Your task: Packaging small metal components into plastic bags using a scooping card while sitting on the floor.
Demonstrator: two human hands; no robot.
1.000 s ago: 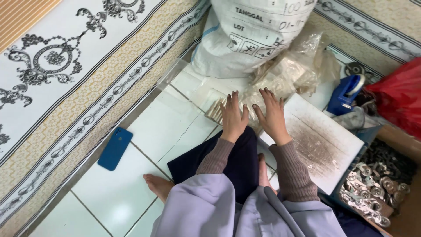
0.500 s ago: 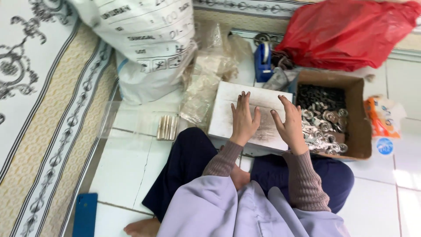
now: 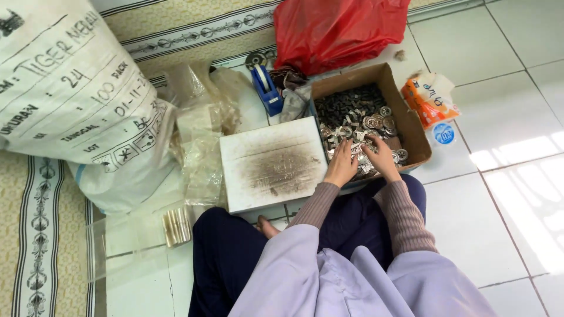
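Right now my left hand and right hand dig into the small metal parts at the near edge of the cardboard box; whether either has grasped anything I cannot tell. Careless scooping might spill pieces onto the tiles.

A home used for piecework: tiled floor, patterned rug, printed sack, box of metal parts.

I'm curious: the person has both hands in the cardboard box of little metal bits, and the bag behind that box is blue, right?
Not quite. In the head view both hands, left hand and right hand, do reach into the cardboard box of metal pieces, but the bag behind it is red.
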